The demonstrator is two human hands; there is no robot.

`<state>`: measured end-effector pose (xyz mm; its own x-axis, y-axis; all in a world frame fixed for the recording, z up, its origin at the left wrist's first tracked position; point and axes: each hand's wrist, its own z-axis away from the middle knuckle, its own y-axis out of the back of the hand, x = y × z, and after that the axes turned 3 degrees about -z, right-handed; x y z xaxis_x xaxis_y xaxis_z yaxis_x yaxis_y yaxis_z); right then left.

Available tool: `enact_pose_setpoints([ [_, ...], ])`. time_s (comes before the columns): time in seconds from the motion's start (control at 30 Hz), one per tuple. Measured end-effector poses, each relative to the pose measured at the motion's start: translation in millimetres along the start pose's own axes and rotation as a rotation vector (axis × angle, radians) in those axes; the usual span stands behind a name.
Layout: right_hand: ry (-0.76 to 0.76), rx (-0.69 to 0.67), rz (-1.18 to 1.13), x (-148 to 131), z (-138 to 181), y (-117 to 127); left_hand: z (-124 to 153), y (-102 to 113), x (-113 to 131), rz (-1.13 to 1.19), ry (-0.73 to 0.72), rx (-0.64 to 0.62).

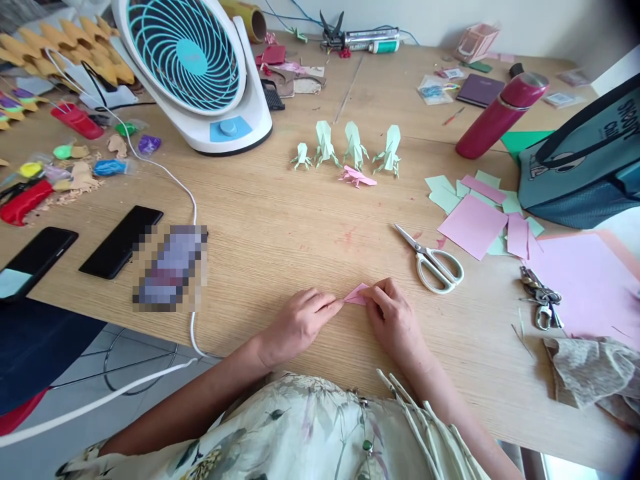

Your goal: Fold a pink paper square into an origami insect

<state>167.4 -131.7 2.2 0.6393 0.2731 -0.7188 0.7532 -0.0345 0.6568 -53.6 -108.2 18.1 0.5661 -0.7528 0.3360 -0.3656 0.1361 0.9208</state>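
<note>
The left hand [299, 325] and right hand [393, 318] meet at the near edge of the table [300, 227], both pinched shut on a small folded pink paper [357, 294]. The paper lies flat on the wood between the fingertips, its long axis running roughly left to right, one point under the left fingers and the other end covered by the right fingers. The right hand sits closer over it and hides more of it; the left touches only the tip.

Just right of the hands, white-handled scissors [433, 260] lie with blades pointing away and to the left. Beyond them is a scatter of pink and green paper squares [475, 223]. Farther back stand four green origami figures [350, 147] in a row, with a pink one [357, 177] lying in front. A fan [193, 67] stands at the far left, phones [121, 240] lie near left, and a red bottle [500, 115] lies tilted at right.
</note>
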Motion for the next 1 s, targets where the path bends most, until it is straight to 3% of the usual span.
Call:
enact_pose_setpoints([
  [0.27, 0.0, 0.0, 0.006, -2.2, -1.1, 1.1, 3.4, 4.0, -2.9, -0.265, -0.113, -0.112],
  [0.6, -0.012, -0.022, 0.013, -2.7, -1.1, 2.0, 3.2, 9.8, -3.3, -0.387, -0.172, -0.165],
  [1.0, -0.006, -0.025, 0.013, -0.7, -0.4, 1.3, 2.6, 9.3, -1.1, -0.379, -0.138, -0.228],
])
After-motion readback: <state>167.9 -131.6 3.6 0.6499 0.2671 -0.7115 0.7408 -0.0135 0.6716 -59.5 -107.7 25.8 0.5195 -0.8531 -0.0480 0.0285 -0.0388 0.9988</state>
